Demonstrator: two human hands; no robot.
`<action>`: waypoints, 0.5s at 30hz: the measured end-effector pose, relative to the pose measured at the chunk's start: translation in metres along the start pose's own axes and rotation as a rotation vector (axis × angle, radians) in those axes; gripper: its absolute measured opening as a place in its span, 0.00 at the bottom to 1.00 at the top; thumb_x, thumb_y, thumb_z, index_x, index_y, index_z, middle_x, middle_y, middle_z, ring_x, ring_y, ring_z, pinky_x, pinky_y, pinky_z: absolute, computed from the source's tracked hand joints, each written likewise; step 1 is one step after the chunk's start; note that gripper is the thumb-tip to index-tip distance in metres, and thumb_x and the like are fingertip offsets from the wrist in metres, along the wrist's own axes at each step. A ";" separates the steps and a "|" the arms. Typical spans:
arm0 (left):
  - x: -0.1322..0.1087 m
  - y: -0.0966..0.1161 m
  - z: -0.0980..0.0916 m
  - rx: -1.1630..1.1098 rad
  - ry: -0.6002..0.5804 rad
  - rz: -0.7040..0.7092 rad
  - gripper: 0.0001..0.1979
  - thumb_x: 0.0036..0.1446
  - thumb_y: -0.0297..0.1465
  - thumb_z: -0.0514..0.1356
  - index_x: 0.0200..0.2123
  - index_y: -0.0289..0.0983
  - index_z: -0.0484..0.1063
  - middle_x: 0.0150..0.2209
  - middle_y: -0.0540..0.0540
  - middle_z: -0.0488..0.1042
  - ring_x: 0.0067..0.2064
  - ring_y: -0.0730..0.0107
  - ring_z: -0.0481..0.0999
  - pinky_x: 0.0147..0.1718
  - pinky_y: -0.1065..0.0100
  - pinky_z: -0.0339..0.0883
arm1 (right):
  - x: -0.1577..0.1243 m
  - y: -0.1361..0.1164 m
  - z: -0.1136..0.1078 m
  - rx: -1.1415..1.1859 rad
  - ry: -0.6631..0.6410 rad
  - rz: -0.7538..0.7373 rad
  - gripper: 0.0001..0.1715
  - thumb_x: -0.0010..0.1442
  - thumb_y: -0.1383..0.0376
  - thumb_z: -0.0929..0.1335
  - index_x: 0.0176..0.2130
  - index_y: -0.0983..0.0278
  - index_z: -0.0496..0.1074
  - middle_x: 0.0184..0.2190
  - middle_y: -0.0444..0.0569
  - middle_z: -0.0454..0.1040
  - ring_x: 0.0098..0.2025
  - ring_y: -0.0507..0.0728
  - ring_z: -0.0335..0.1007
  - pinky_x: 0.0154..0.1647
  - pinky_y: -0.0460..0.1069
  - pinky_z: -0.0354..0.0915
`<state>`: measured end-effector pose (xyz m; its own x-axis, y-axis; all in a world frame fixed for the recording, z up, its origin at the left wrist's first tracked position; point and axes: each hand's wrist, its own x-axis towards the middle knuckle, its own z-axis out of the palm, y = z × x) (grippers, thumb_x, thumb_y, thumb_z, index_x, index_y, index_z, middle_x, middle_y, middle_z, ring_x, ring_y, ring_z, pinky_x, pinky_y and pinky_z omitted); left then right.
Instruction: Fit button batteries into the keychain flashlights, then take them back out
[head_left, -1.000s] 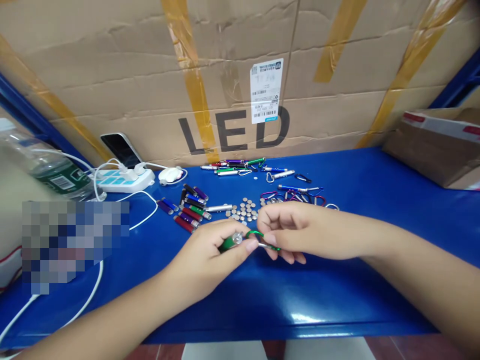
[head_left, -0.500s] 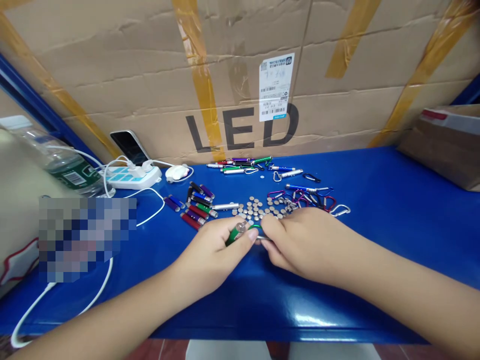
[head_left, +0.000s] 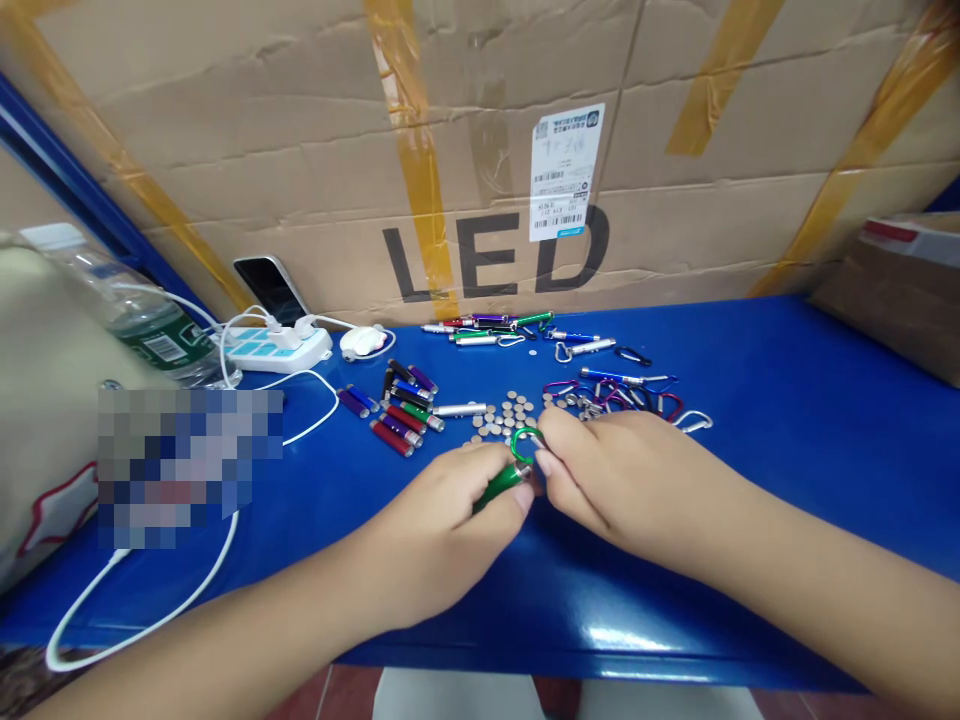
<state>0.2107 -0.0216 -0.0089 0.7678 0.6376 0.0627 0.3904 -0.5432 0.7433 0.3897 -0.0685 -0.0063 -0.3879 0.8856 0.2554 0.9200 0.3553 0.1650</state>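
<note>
Green torch [head_left: 501,485], above the tabletop [head_left: 787,420] near its front, axis slanting up-right: left hand [head_left: 442,520] clenched round the barrel, right hand [head_left: 622,470] with fingers pinching the carabiner [head_left: 525,440] at its upper end.

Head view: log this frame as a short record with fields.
Surface: blue table
Left hand: grips green mini flashlight
Right hand: pinches green carabiner at the flashlight's end
Behind hands: button cells, loose flashlights, carabiners
Left side: power strip, phone, water bottle
Backdrop: cardboard box marked LED
</note>
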 end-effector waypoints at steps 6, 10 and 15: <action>-0.001 0.000 -0.001 -0.033 0.031 0.027 0.14 0.66 0.35 0.50 0.29 0.37 0.68 0.32 0.48 0.73 0.36 0.68 0.71 0.39 0.67 0.68 | 0.000 0.000 0.000 -0.020 0.018 -0.013 0.20 0.66 0.64 0.53 0.42 0.70 0.68 0.17 0.51 0.71 0.19 0.60 0.70 0.20 0.50 0.45; 0.000 -0.004 0.001 -0.085 0.086 0.042 0.13 0.67 0.36 0.49 0.35 0.38 0.70 0.36 0.48 0.74 0.39 0.68 0.72 0.42 0.67 0.67 | 0.000 0.003 0.001 -0.073 -0.001 0.000 0.21 0.66 0.63 0.52 0.40 0.70 0.69 0.19 0.54 0.73 0.20 0.61 0.72 0.21 0.50 0.43; 0.013 -0.012 -0.009 -0.009 0.104 0.026 0.12 0.67 0.38 0.50 0.45 0.38 0.68 0.33 0.49 0.73 0.38 0.68 0.74 0.41 0.66 0.68 | -0.002 0.011 0.001 0.010 -0.097 0.031 0.19 0.68 0.61 0.54 0.41 0.67 0.68 0.20 0.50 0.73 0.21 0.58 0.70 0.21 0.49 0.42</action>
<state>0.2115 -0.0016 -0.0113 0.7209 0.6765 0.1505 0.3657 -0.5558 0.7466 0.4004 -0.0663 -0.0062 -0.3524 0.9208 0.1669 0.9323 0.3299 0.1485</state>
